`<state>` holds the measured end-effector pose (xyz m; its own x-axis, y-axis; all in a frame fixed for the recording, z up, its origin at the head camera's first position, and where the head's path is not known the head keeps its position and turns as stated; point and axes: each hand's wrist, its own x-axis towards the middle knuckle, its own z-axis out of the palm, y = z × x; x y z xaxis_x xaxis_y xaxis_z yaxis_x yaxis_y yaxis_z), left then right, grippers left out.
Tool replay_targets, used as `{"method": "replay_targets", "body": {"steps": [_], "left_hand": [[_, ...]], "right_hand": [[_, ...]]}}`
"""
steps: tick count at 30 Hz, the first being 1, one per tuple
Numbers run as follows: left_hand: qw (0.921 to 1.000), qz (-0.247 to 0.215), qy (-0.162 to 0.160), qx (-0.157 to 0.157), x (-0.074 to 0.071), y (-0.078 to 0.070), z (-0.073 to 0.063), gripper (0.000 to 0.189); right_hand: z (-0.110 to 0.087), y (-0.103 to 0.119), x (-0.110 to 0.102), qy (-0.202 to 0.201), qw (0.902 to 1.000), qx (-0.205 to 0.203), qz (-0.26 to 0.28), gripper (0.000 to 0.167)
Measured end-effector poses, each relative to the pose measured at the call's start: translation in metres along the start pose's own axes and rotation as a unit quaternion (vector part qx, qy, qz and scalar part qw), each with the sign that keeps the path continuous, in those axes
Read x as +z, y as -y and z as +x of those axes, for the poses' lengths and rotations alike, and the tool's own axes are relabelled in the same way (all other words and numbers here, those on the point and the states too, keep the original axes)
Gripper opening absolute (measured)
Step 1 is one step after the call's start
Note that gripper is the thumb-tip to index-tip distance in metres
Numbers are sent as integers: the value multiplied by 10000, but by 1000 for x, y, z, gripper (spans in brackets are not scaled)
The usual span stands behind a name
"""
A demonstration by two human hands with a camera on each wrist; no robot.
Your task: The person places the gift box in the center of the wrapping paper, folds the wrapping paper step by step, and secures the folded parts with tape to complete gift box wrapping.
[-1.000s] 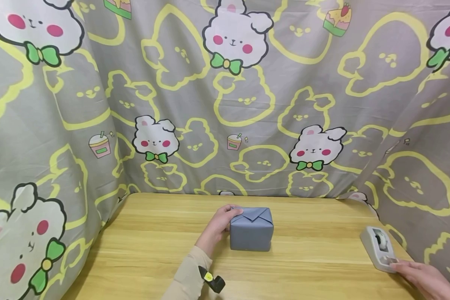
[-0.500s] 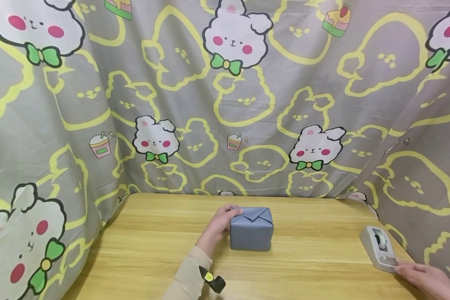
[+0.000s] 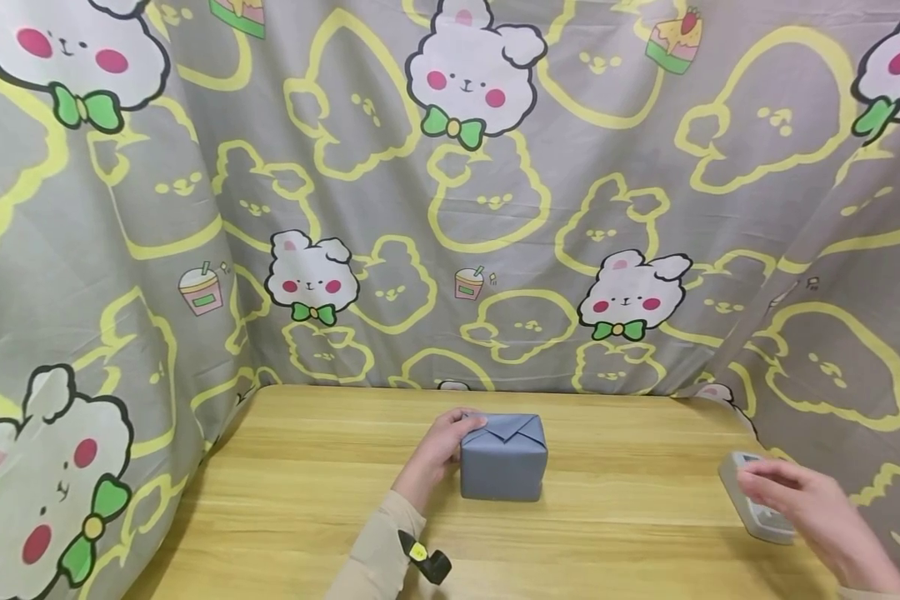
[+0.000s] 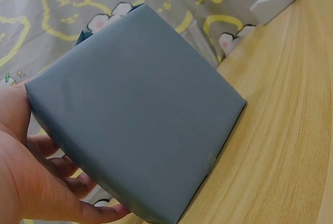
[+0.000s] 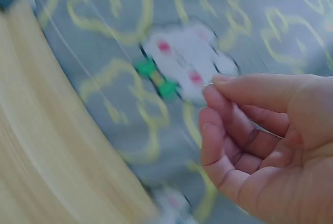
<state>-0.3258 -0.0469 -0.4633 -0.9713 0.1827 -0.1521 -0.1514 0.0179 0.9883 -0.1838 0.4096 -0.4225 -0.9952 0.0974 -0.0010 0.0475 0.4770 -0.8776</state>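
Note:
A box wrapped in blue-grey paper [image 3: 502,475] stands on the wooden table, its top paper folded into a pointed flap. My left hand [image 3: 442,446] grips its left side, thumb on the top edge; the left wrist view has the fingers along the side of the box [image 4: 135,109]. Off to the right, my right hand [image 3: 806,500] is raised over a grey tape dispenser [image 3: 735,492] and partly covers it. Thumb and forefinger of this right hand [image 5: 270,141] pinch together, with a tiny clear glint of tape [image 5: 210,84] at their tips.
A grey curtain [image 3: 390,208] printed with rabbits and yellow outlines hangs behind the table [image 3: 307,500] and along both sides. On my left wrist sits a black strap with a small device [image 3: 423,560].
My right hand has lifted off the front end of the tape dispenser and moved up and left over it, fingertips pinched. The left hand and the box have stayed put.

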Motion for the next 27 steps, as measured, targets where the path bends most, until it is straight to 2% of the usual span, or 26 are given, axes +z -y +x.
{"method": "replay_targets", "body": {"steps": [5,8,12,15,19,23,27], "left_hand": [[10000,-58,-14,-29,-1,0,-1,38],[9999,-106,6,-33,-1,0,-1,36],[9999,-117,24,-37,0,0,-1,35],[10000,-71,-5,-28,0,-2,-2,35],[10000,33,-29,42,0,-2,-2,35],[9999,121,12,62,0,-1,-1,36],[9999,142,57,32,-2,-1,0,37]], "right_hand": [[15,41,52,236,9982,-506,223,20],[25,60,83,552,9928,-824,674,36],[35,87,130,850,9795,-1121,1443,56],[37,110,166,1028,9693,-868,2059,60],[38,137,203,1136,9619,-374,2458,61],[39,155,228,795,9664,-62,2444,60],[40,164,245,336,9725,30,2303,60]]}}
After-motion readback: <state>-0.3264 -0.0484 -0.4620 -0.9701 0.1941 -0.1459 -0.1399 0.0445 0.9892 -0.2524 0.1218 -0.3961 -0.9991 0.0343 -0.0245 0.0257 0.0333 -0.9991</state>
